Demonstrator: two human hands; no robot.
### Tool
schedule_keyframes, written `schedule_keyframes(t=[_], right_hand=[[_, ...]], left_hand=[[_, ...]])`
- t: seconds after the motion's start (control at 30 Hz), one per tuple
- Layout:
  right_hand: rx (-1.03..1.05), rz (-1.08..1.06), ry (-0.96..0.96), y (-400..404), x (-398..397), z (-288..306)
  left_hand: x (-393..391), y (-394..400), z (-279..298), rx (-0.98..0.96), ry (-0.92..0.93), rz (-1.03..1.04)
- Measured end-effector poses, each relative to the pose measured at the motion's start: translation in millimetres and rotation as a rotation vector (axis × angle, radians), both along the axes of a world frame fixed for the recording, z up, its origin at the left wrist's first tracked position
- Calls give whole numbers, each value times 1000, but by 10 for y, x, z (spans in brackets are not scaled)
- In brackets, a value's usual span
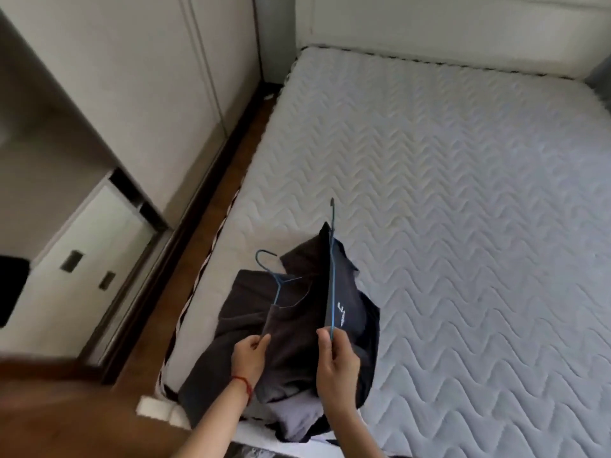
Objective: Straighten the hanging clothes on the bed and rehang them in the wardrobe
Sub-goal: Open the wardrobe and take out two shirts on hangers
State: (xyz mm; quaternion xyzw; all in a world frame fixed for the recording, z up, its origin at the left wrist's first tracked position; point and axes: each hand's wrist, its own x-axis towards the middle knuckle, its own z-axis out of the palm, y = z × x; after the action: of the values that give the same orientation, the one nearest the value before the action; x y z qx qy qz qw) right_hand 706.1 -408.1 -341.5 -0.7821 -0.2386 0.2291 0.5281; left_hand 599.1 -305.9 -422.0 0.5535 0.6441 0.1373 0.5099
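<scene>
Both your hands grip dark clothes piled on the bed (463, 193): left hand (249, 357) pinches a dark shirt (291, 342), right hand (335, 360) pinches a blue hanger (332, 292).

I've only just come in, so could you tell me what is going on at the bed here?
A person is sorting dark clothes piled at the near corner of the bed. The right hand pinches a blue hanger carrying a dark garment, lifted on edge above the pile. The left hand grips dark fabric on a second blue hanger lying on the pile. Nothing is in the wardrobe yet.
</scene>
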Motion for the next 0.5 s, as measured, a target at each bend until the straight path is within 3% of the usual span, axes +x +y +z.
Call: schedule_keyframes(t=[0.27,0.5], right_hand=[[-537,460,132,192,-214,-592],[-781,642,142,158,-423,-559]], left_hand=[[-390,-243,-239,-203,85,57],[-1000,-341,27,-188,96,91]])
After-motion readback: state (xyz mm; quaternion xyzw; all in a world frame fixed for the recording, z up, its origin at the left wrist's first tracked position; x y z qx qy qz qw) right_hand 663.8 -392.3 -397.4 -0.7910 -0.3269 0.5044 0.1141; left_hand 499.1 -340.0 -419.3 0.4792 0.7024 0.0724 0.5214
